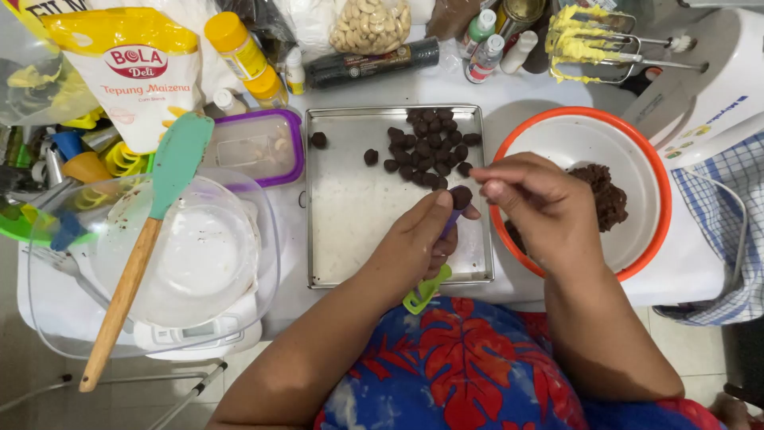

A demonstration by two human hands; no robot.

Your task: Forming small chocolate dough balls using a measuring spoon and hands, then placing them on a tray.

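Two hands: mine, over the tray's near right corner.
Left hand (422, 239): fingers curled around a small green-handled scoop (426, 289), a round dark chocolate dough ball (461, 196) at its tip.
Right hand (541, 203): fingertips (487, 189) pinched nearly closed, just beside that ball.
Square metal baking tray (350, 215): more dark balls clustered at its far side.
Orange-rimmed white bowl (649, 171): brown dough lump (605, 195) inside.

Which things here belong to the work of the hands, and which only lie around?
In use:
left hand holding a green-handled tool
right hand
dark dough ball between them
metal tray with finished balls
orange-rimmed bowl of dough

Lying about:
spatula
glass bowl
purple-rimmed box
flour bag
beaters
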